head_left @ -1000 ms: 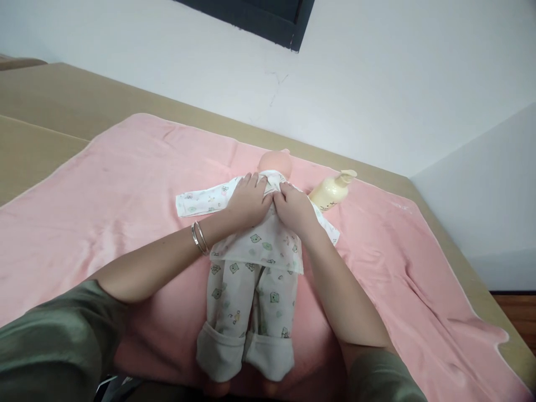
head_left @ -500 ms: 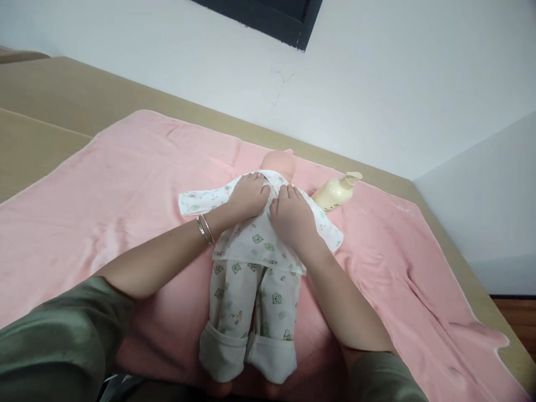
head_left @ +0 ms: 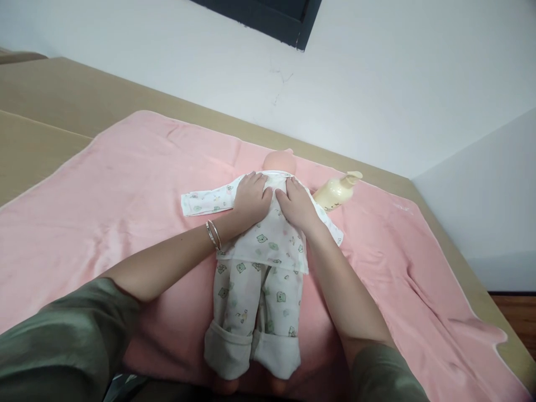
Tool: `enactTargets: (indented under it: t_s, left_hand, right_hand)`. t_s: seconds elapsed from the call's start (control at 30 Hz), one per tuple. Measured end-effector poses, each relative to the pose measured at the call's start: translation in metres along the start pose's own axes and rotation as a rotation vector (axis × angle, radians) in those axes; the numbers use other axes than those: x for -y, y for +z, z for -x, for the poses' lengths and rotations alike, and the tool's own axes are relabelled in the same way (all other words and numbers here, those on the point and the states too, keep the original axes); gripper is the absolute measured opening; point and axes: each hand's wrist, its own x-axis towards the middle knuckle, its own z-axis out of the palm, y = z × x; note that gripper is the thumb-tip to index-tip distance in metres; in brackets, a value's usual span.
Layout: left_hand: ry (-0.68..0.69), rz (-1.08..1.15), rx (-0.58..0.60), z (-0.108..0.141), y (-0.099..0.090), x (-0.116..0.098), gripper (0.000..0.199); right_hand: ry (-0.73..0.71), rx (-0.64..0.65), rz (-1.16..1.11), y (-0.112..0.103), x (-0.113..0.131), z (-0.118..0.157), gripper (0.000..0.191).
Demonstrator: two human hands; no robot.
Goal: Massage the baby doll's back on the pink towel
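A baby doll [head_left: 280, 161] lies stretched out on a pink blanket [head_left: 138, 167], its head away from me and its feet close to me. It wears a white printed shirt [head_left: 268, 243] and matching trousers [head_left: 282, 298] with turned-up cuffs. My left hand [head_left: 253, 198] rests flat on the left side of the shirt's upper part, thumb pointing inward. On the other side lies my right hand [head_left: 296, 205], fingers stretched toward the collar and thumb apart. Both hands touch the cloth, and a strip of shirt shows between them. The doll's face cannot be made out.
A cream pump bottle [head_left: 335, 192] lies tilted beside the right sleeve. The blanket covers much of a wooden surface [head_left: 75, 84], which meets a white wall [head_left: 355, 84] at the back. A dark frame [head_left: 272, 19] hangs on the wall.
My right hand has moved slightly up and outward, and the gap between my hands has widened near the collar. The shirt's neck area looks smoother. The doll appears slightly farther right in view.
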Motion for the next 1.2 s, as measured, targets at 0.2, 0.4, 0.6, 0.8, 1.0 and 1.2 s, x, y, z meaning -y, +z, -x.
enactTargets:
  t_s: [0.2, 0.4, 0.6, 0.8, 1.0, 1.2]
  left_hand:
    - [-0.008, 0.141, -0.028, 0.004, 0.005, 0.004, 0.050]
    - [-0.006, 0.181, -0.072, 0.003, 0.008, 0.010, 0.051]
    - [-0.019, 0.171, -0.067, 0.004, 0.007, 0.009, 0.049]
    - [-0.008, 0.160, -0.055, 0.003, 0.004, 0.006, 0.047]
    - [-0.007, 0.153, -0.029, 0.002, 0.000, 0.005, 0.048]
    - [-0.011, 0.157, -0.025, 0.002, 0.000, 0.004, 0.049]
  right_hand:
    - [0.004, -0.130, -0.124, -0.017, 0.027, 0.020, 0.068]
    - [-0.030, -0.122, 0.075, 0.010, 0.033, 0.021, 0.058]
    - [-0.064, -0.214, 0.036, 0.011, 0.033, 0.024, 0.058]
    - [-0.011, -0.115, 0.117, 0.006, 0.029, 0.019, 0.059]
    - [-0.023, -0.145, 0.071, -0.001, 0.024, 0.018, 0.060]
    - [-0.014, -0.076, 0.097, -0.003, 0.029, 0.022, 0.058]
